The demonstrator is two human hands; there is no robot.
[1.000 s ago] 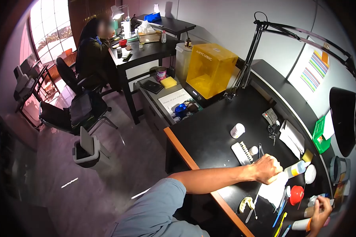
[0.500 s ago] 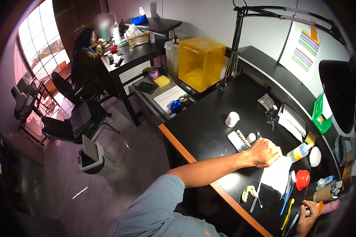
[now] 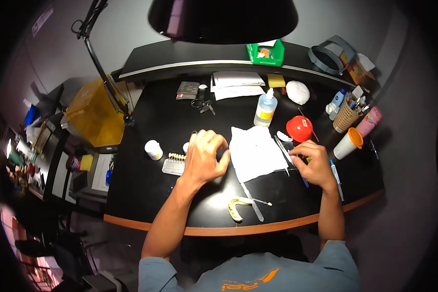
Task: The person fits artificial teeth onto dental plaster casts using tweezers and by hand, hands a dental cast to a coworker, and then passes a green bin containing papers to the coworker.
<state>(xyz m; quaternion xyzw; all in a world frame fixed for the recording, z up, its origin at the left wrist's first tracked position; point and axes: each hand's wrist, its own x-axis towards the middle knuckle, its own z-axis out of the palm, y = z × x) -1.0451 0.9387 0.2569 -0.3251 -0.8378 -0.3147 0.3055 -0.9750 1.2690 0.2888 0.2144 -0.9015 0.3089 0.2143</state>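
Note:
My left hand [image 3: 205, 158] hovers knuckles up with bent fingers and the thumb apart; its fingertips are hidden. Beside it are a tooth shade guide [image 3: 173, 166] and a small white jar [image 3: 186, 147], both partly covered by the hand. My right hand [image 3: 314, 164] has thumb and forefinger pinched together near thin metal instruments [image 3: 281, 150] at the right edge of a white cloth [image 3: 254, 155]; what sits in the pinch is too small to name. Closer to me lie a yellowish horseshoe-shaped dental arch [image 3: 235, 209] and a spatula [image 3: 256, 208].
A squeeze bottle [image 3: 265, 109], red bowl [image 3: 299, 128] and white rounded lump [image 3: 297, 92] stand behind the cloth. On the right are an orange-lidded cup [image 3: 348, 143] and tool basket [image 3: 346, 116]. A white bottle [image 3: 154, 150] stands left. The black lamp shade [image 3: 223, 19] hangs overhead.
My view has swung right to face the desk. My right hand has moved from beside the orange-lidded cup to the instruments. My left hand has loosened from a fist, near the shade guide.

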